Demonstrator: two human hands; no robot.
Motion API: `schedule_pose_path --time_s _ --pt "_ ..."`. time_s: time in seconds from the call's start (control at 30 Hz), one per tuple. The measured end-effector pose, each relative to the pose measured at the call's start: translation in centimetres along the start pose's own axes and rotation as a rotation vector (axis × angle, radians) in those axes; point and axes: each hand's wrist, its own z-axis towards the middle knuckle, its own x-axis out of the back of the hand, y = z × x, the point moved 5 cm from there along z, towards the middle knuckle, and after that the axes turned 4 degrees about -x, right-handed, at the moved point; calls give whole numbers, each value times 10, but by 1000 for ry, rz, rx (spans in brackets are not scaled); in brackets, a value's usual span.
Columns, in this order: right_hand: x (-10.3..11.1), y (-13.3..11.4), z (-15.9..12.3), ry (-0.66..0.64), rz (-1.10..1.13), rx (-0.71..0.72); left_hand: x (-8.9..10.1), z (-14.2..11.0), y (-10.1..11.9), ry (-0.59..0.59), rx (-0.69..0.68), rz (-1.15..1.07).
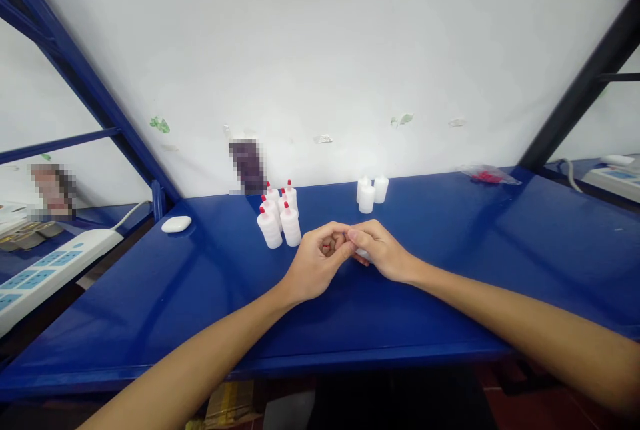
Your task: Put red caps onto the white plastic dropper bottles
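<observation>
My left hand (320,262) and my right hand (386,251) meet above the middle of the blue table, fingertips touching. Under my right hand's fingers shows part of a white plastic bottle (363,254), mostly hidden. My left hand is curled, and a small red cap (326,247) peeks out among its fingers. Left of my hands stands a group of several white bottles (291,229) with red-tipped nozzles. Behind my hands, three white bottles without red tips (367,199) stand close together.
A clear plastic bag with red pieces (487,177) lies at the back right of the blue table (200,310). A white earbud case (177,224) rests at the left. Beyond the left edge is a power strip (55,270). Blue metal posts (95,77) frame the sides, with a wall behind.
</observation>
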Motion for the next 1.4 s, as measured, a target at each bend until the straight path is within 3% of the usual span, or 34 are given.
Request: schedule_pose_path --time_s 0.33,0.47,0.6,0.73,0.87,0.97,1.07,1.17,1.4 --pt "0 -3 -4 -14 -89 51 7 -2 15 -36 -143 247" --pt "10 0 -3 82 -258 22 33 -17 22 -22 -96 399" --pt "13 2 -1 113 -364 -33 68 -49 17 -35 21 743" --pt "10 -4 1 78 -433 0 98 -69 6 42 127 899" --pt "10 -8 2 51 -442 24 110 -71 6 179 107 1031" --pt "11 -4 3 27 -360 14 96 -71 18 215 -52 1117" --pt "11 -1 2 5 -304 33 62 -64 22 -30 -164 1142" --pt "11 -2 2 -5 -296 41 36 -46 15 -232 -68 1183" --pt "12 -3 1 -12 -291 41 21 -4 0 -352 138 1377"
